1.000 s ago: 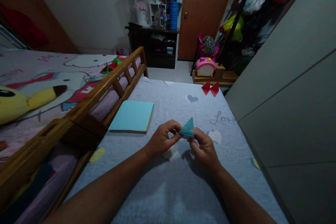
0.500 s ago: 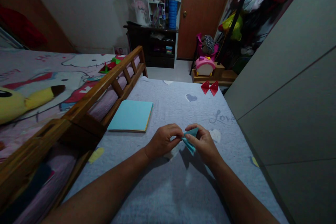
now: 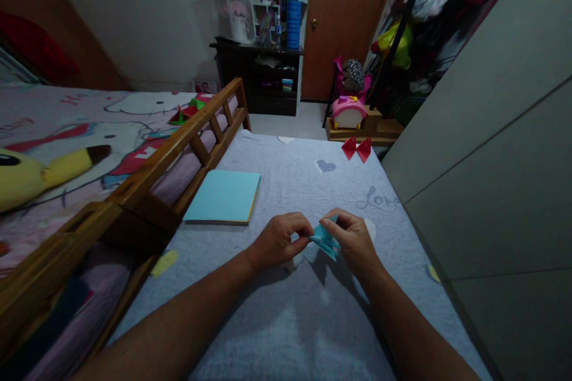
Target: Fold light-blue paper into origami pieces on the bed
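A small folded piece of light blue paper (image 3: 326, 239) is held between both hands, just above the bed sheet. My left hand (image 3: 285, 239) pinches its left tip between thumb and fingers. On the other side, my right hand (image 3: 351, 238) grips its upper right part, thumb on top; the fingers behind the paper are partly hidden. Several pointed layers fan out at the paper's lower edge. Left of the hands lies a square stack of blue paper (image 3: 223, 196). A red folded paper piece (image 3: 357, 149), shaped like two joined diamonds, rests near the far right corner of the bed.
The pale blue sheet (image 3: 286, 321) covers the bed under my hands. A wooden rail (image 3: 179, 155) runs along the left, with a yellow plush toy (image 3: 53, 175) beyond it. A grey cabinet (image 3: 500, 190) borders the right side. A dark shelf unit (image 3: 259, 77) stands beyond the bed.
The blue paper has turned slightly in my hands, and its lower layers now show more spread apart. My right thumb has shifted up along it. The left hand keeps its pinch.
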A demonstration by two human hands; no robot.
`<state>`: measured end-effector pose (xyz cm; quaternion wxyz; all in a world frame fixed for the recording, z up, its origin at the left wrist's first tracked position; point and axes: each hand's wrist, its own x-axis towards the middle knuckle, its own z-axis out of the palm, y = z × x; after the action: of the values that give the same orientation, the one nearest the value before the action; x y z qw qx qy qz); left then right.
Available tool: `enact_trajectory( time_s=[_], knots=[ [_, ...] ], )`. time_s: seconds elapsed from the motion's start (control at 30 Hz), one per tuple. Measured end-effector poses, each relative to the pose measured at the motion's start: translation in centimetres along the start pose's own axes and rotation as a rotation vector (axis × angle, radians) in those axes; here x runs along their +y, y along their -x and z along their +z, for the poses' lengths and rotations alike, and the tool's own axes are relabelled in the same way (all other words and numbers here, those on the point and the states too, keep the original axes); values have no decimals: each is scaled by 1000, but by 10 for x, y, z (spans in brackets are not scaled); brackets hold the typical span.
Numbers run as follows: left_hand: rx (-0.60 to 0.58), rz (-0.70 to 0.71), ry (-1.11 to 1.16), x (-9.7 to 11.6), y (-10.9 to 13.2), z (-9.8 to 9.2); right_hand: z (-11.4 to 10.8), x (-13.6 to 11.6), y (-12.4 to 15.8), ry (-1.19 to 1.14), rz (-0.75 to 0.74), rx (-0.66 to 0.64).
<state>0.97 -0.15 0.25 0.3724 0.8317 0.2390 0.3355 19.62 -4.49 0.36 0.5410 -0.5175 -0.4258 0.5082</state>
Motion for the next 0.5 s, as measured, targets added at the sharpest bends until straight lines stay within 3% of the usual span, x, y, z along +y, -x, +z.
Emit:
enact_trajectory(
  time_s=[0.3, 0.5],
  knots=[
    [-15, -6, 9, -2, 1, 2, -12, 0, -5, 25, -101, 96],
    [36, -12, 1, -4, 1, 3, -20, 3, -8, -77, -203, 304]
  ],
)
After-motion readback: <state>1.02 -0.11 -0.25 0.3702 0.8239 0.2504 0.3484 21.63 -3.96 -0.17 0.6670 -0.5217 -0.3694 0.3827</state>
